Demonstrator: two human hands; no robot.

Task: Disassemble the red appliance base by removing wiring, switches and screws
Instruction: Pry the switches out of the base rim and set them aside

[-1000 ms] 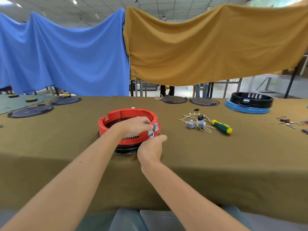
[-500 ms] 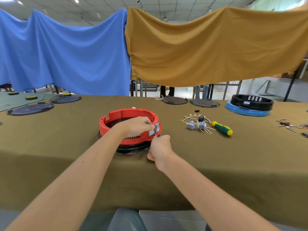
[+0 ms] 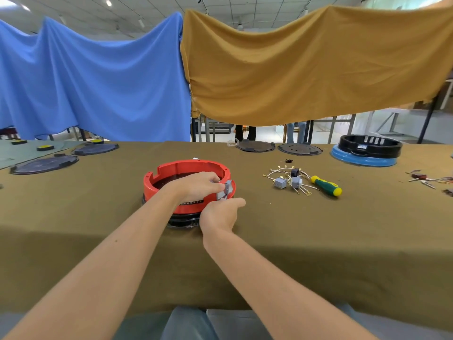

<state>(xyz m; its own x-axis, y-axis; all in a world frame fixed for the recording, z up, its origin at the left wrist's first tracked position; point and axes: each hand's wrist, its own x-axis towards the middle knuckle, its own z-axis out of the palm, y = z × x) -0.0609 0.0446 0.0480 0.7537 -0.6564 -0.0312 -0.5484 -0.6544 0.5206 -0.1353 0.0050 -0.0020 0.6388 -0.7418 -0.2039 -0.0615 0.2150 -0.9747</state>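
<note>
Round red plastic base (image 3: 171,174), boxy grey switch (image 3: 226,188) pinched by both hands

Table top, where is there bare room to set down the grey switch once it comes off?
Bare cloth lies between the red base and the loose wiring pile, and left of the base. It is crowded from the pile to the screwdriver.
</note>
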